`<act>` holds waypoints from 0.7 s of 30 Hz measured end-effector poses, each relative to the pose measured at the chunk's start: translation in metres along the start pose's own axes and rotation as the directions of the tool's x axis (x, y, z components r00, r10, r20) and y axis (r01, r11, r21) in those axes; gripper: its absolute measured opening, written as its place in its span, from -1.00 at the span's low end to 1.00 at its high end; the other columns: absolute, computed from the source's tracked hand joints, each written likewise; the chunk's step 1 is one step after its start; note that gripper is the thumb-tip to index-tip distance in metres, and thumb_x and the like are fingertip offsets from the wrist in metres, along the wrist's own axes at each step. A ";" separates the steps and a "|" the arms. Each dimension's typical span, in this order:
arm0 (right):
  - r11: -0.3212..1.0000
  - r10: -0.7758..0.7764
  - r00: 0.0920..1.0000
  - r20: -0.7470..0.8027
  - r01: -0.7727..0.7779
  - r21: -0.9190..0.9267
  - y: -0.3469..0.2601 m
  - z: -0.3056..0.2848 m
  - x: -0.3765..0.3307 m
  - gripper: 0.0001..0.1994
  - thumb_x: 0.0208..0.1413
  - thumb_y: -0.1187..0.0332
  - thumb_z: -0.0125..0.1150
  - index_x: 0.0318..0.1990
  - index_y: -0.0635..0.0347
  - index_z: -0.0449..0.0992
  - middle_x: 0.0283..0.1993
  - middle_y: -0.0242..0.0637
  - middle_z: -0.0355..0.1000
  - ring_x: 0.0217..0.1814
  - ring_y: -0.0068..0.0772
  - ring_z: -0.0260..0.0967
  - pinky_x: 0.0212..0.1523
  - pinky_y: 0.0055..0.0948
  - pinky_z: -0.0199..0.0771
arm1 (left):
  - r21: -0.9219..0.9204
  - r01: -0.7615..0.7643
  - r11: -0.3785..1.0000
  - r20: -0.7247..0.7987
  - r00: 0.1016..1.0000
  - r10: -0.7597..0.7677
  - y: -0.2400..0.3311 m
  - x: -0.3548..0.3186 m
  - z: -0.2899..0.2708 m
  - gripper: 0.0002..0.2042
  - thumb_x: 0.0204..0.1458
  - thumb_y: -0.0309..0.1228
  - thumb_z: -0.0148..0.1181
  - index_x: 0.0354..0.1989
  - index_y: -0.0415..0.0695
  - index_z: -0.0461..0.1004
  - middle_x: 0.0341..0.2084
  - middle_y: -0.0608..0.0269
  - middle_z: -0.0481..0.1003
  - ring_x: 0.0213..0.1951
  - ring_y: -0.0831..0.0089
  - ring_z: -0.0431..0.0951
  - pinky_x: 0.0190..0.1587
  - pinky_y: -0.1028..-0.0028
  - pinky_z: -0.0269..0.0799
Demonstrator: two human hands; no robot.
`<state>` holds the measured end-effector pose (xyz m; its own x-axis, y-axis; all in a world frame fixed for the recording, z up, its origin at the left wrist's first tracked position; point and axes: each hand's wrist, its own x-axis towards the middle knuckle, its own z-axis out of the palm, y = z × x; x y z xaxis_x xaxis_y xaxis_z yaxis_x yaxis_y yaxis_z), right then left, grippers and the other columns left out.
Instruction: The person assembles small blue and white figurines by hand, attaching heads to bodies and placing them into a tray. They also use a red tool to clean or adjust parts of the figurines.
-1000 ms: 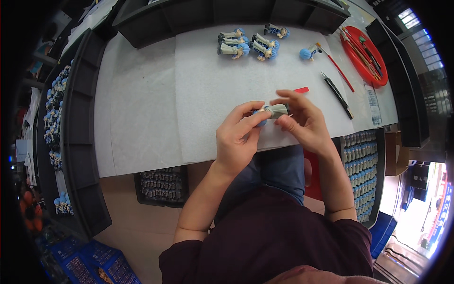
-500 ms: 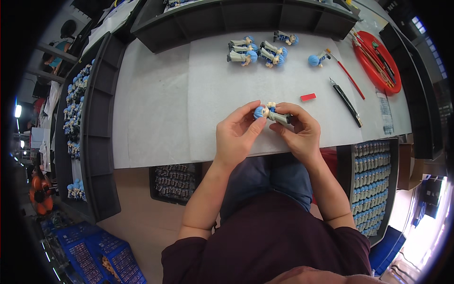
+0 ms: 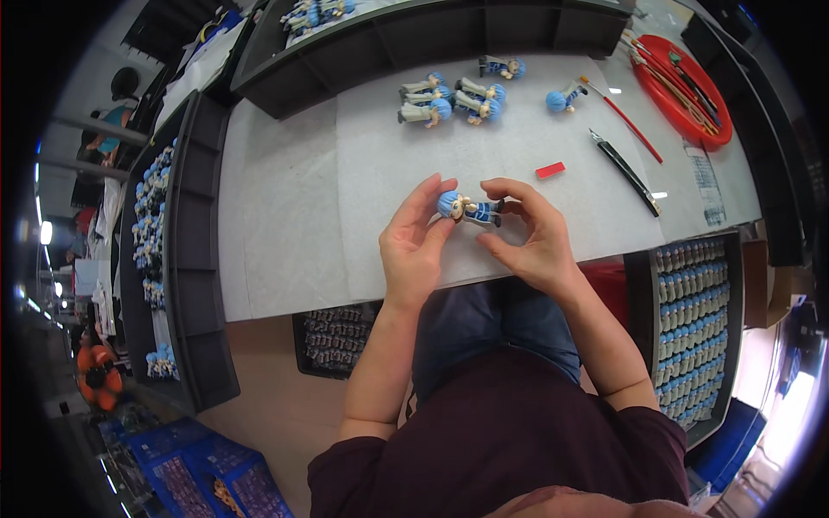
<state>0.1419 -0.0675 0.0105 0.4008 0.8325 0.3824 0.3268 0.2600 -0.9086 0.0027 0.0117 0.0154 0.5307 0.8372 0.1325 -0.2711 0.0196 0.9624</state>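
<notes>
A small figurine with blue hair and a blue-and-white outfit lies sideways above the near part of the table, its front turned up. My left hand pinches it by the head between thumb and fingers. Around its dark feet, my right hand is open, thumb and fingers spread apart. Beyond my hands, a group of similar figurines lies on the white sheet. One more figurine rests farther right, beside a red-handled brush. A small red block and a black craft knife lie right of my hands.
Dark trays holding figurines stand at the left and along the far edge. A red oval dish of brushes and tools sits at far right. Below the table are a tray of figurine rows and a tray of dark parts.
The figurine has been rolled so its blue front faces up. My right hand has opened from its legs, while my left keeps hold of the head. The view has shifted slightly.
</notes>
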 end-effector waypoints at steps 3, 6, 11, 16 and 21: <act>0.944 -0.291 0.957 -0.006 0.286 -0.166 -0.001 -0.010 -0.001 -0.54 -0.31 0.62 0.30 -0.12 0.21 0.45 -0.15 -0.19 0.41 -0.10 -0.17 0.35 -0.11 -0.34 0.39 | 0.069 -0.019 0.997 0.036 0.999 0.017 -0.008 0.001 0.006 -0.51 -0.04 -0.76 0.03 0.14 -0.32 0.20 -0.03 -0.01 0.39 -0.02 0.36 0.41 0.01 0.48 0.35; 0.933 -0.355 0.932 -0.068 0.348 -0.094 0.008 -0.010 -0.006 -0.61 -0.26 0.63 0.27 -0.16 0.22 0.47 -0.19 -0.20 0.42 -0.13 -0.16 0.36 -0.11 -0.31 0.39 | 0.142 -0.030 0.989 -0.023 0.999 0.034 -0.012 -0.004 0.006 -0.54 0.03 -0.68 -0.01 0.16 -0.31 0.18 -0.11 0.06 0.43 -0.12 0.41 0.45 -0.09 0.51 0.39; 0.917 -0.398 0.826 -0.399 0.353 -0.183 0.000 -0.079 -0.027 -0.66 -0.22 0.61 0.31 -0.19 0.20 0.50 -0.24 -0.25 0.45 -0.19 -0.20 0.41 -0.16 -0.34 0.43 | 0.438 -0.068 0.896 -0.026 0.996 0.088 -0.006 -0.011 0.012 -0.62 0.12 -0.44 0.03 0.09 -0.34 0.27 -0.17 0.08 0.47 -0.22 0.47 0.44 -0.17 0.54 0.35; 0.848 -0.346 0.412 -0.843 -0.248 -0.469 -0.002 -0.233 -0.127 -0.75 -0.21 0.52 0.35 -0.28 0.11 0.58 -0.34 -0.28 0.50 -0.32 -0.48 0.40 -0.32 -0.52 0.42 | 0.471 -0.070 0.879 -0.003 0.997 0.081 -0.010 -0.009 0.014 -0.66 0.14 -0.40 0.04 0.06 -0.31 0.33 -0.15 0.12 0.47 -0.25 0.52 0.43 -0.16 0.58 0.31; 0.640 -0.354 -0.041 -0.935 -0.739 -0.210 0.025 -0.362 -0.341 -0.79 -0.05 0.42 0.29 -0.23 0.26 0.55 -0.34 -0.30 0.54 -0.36 -0.62 0.44 -0.35 -0.62 0.41 | 0.537 -0.114 0.836 -0.044 0.986 0.162 -0.005 -0.015 0.024 -0.71 0.07 -0.49 0.10 -0.06 -0.39 0.40 -0.30 0.08 0.50 -0.34 0.38 0.47 -0.30 0.46 0.46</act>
<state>0.3227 -0.5221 -0.0820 0.6679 -0.5830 0.4625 0.0922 -0.5518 -0.8288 0.0155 -0.0147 0.0142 0.4439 0.8524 0.2764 0.1445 -0.3726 0.9167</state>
